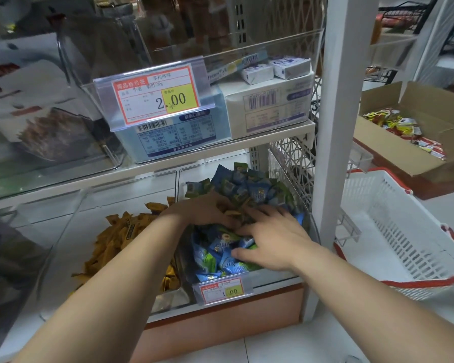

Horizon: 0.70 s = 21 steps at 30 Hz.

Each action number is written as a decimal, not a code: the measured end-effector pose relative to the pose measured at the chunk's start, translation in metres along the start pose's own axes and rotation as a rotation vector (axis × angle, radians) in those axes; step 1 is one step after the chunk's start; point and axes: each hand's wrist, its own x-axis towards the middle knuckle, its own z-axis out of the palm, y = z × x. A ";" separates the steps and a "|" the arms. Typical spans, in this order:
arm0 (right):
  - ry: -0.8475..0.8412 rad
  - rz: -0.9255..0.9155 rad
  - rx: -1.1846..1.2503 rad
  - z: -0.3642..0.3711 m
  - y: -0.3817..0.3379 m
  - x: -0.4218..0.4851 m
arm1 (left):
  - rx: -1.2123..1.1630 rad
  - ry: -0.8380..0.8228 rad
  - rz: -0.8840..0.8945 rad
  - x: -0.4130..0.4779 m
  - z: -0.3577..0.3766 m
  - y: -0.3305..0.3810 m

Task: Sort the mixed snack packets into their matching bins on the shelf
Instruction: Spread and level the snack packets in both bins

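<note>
Both my hands are inside the clear bin on the bottom shelf that holds a heap of blue-and-green snack packets. My left hand reaches in from the left and its curled fingers grip a small yellow-brown packet among the blue ones. My right hand lies on the pile with fingers spread and pressed on the packets. The neighbouring clear bin to the left holds yellow-brown packets.
A white shelf post stands right of the bin. A white basket with red rim sits on the floor at right, and behind it an open cardboard box with red-and-yellow packets. The upper shelf carries boxed goods and a price tag.
</note>
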 end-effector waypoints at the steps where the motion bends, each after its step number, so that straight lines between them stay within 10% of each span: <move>1: -0.003 0.001 0.003 0.000 0.001 0.000 | 0.014 0.052 0.005 0.001 0.002 -0.001; 8: 0.044 0.003 0.105 -0.007 0.000 -0.001 | -0.104 0.468 0.019 -0.015 0.001 0.005; 14: 0.474 0.136 0.682 -0.022 -0.006 0.005 | -0.749 0.558 0.075 -0.059 0.009 0.017; 21: 0.297 0.218 1.305 -0.019 -0.024 0.010 | -0.918 0.671 0.113 -0.064 0.037 0.040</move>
